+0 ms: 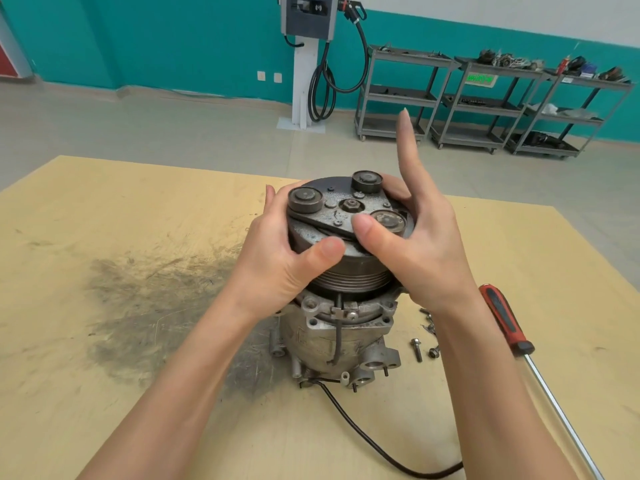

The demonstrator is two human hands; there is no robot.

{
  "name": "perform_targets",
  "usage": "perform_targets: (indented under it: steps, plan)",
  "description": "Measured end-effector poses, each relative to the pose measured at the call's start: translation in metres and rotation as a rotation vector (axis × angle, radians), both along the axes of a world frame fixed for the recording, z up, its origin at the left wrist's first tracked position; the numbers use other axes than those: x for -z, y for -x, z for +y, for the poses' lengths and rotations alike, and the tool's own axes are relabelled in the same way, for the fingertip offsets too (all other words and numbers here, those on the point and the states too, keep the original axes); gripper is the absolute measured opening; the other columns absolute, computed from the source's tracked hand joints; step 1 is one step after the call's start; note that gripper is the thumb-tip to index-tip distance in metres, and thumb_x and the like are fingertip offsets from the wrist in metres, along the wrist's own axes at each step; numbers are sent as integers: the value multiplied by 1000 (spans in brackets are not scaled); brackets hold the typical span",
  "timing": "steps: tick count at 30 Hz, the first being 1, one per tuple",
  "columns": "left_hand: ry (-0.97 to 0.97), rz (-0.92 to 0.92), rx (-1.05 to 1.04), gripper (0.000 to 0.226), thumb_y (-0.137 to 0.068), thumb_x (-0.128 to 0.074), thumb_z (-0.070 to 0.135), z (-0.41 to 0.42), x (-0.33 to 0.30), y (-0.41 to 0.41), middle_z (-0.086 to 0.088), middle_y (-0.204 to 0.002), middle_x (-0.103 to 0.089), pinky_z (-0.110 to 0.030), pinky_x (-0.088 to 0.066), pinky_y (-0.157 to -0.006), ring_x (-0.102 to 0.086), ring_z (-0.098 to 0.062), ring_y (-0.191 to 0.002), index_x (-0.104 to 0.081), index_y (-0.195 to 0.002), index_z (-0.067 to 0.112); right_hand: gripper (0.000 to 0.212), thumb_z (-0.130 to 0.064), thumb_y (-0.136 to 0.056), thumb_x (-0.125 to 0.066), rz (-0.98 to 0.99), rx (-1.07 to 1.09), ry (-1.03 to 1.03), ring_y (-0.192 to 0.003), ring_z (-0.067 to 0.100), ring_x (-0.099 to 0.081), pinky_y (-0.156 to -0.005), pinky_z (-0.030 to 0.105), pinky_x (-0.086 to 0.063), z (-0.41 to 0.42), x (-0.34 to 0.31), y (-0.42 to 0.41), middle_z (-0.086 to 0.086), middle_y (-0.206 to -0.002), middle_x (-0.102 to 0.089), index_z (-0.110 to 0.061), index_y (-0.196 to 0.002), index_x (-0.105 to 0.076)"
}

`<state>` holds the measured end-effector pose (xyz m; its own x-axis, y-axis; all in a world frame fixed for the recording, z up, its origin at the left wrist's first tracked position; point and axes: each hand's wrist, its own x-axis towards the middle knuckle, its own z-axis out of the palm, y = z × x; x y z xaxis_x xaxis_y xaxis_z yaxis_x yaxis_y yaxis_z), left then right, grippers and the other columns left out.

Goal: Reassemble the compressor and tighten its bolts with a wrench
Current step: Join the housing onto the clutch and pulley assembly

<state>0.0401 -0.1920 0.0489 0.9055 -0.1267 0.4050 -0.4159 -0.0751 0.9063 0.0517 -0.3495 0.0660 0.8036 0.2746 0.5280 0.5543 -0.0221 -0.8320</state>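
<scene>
- The compressor (341,327) stands upright on its rear end near the middle of the plywood table (104,209), pulley end up. It looks like a cast-metal body: judged heavy, rigid and unlikely to shift under light pushes.
- The clutch plate (346,216) sits on top of the grooved pulley (349,278). Its dusty, greasy face is judged slippery, so the rim seems the better place to hold it.
- The left hand (277,268) curls around the left rim of the plate, thumb resting on the top face.
- The right hand (415,244) cups the right rim, thumb pressing the plate near the centre nut (351,204), index finger raised free.
- Loose bolts (424,341) lie on the table just right of the compressor base, below the right forearm; a red-handled screwdriver (509,323) lies further right.
- No wrench is visible; bolts are judged not yet fitted.
</scene>
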Motion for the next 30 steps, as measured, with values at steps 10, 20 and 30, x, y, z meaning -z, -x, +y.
perform_targets:
  steps: [10,20,30]
  plan:
    - [-112,-178,-41,103,-59,-50,92,0,5,0,9,-110,-68,-56,-13,-119,-62,-9,-115,-51,-122,12,97,-23,-80,-64,-111,-10,-20,-85,27,-69,-76,28,-54,-2,11,-2,18,-101,-66,-15,-156,-4]
    - [-94,-191,-70,93,-63,-47,91,-4,7,3,10,-109,-67,-51,-5,-121,-60,-15,-118,-48,-120,18,96,-25,-80,-60,-152,-12,-21,-85,22,-65,-78,27,-49,-1,15,-4,20,-100,-64,-6,-155,-3]
    - [-81,-200,-45,96,-64,-45,91,-4,9,4,12,-110,-64,-52,-1,-121,-59,-14,-120,-48,-121,13,94,-25,-82,-58,-176,21,-11,-84,26,-65,-78,27,-50,1,17,-1,22,-102,-64,-1,-153,-3]
